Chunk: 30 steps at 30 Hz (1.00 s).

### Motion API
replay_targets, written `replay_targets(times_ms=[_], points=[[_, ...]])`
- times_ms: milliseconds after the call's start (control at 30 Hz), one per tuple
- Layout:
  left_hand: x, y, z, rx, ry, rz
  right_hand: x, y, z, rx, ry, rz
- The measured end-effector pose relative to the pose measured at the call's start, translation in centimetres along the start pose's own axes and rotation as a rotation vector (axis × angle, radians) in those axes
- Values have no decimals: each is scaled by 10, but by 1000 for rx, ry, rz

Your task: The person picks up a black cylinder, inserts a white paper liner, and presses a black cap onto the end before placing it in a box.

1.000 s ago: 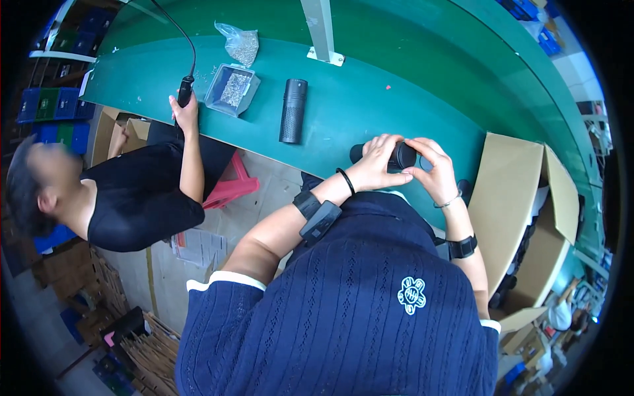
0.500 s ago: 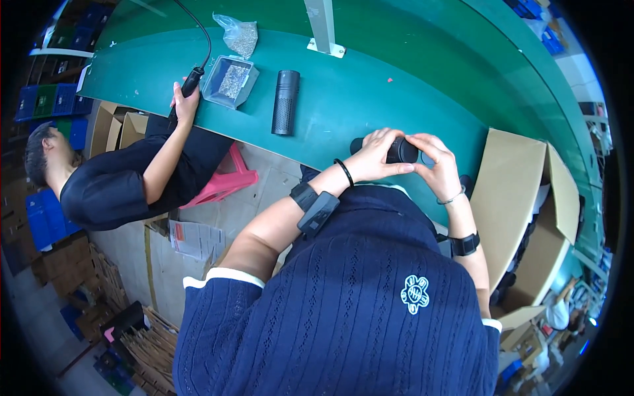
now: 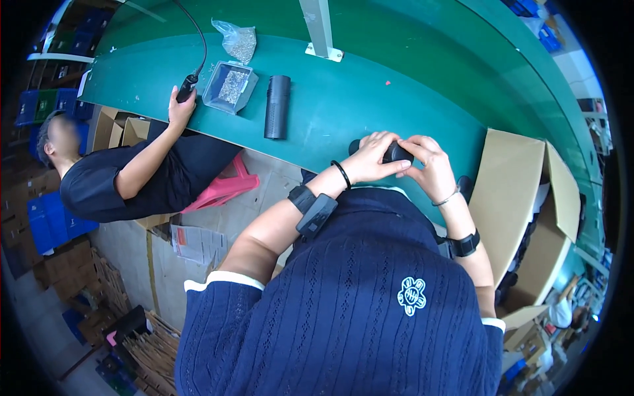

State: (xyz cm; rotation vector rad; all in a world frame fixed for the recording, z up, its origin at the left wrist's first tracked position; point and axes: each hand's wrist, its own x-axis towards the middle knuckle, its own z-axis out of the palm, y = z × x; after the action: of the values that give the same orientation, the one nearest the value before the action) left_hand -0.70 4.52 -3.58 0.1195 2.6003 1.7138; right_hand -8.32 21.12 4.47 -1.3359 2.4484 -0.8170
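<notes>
Head view: the wearer's L hand [image 3: 370,158] was laid over a black cylinder [image 3: 398,153], fingers closed across it, thumb stretched along the side facing the wearer. The R hand [image 3: 432,165] was at the cyl.'s R end, index finger & thumb curved in to grip it; the other R fingers were partly hidden, so can't tell exactly what they touched. The cyl. was at the desk's [image 3: 343,99] near edge, toward its R end, w/ its L tip poking out past the L hand.

A 2nd cylinder [image 3: 277,107], also black, was by the near edge, well L of the hands, its length running near edge to far edge. Just L of that: a clear bin [image 3: 251,84] w/ small silvery bits. Beyond the bin, toward the far edge, lay a plastic bag [image 3: 239,43] of similar bits.

A pale post [image 3: 318,30] was bolted down near the far edge, approx. mid-desk; a red scrap [image 3: 387,83] lay R of it. An open carton [image 3: 505,191] w/ dark items inside stood at the R end.

Near the L corner, a co-worker's hand [image 3: 181,111] was closed round a black corded tool [image 3: 187,88] over the near edge; a pink stool [image 3: 228,188] was below.
</notes>
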Motion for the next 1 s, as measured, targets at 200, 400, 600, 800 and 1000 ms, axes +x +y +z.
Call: replay_targets(times_ms=[200,400,600,800,1000], points=[[0,-7,-2,-196,-7,-24,-3,20,16,791,24,243],[-1,-12,-10,-292,-20,-44,0,17,16,899,-93,259],[-1,-12,-12,-211,-38,-5,8,-3,-5,150,-70,-60],[-1,-10,-13,-177,-45,-19,0,4,4,236,12,-17],[1,-4,-12,-157,-11,-28,4,-1,0,135,-9,-56]])
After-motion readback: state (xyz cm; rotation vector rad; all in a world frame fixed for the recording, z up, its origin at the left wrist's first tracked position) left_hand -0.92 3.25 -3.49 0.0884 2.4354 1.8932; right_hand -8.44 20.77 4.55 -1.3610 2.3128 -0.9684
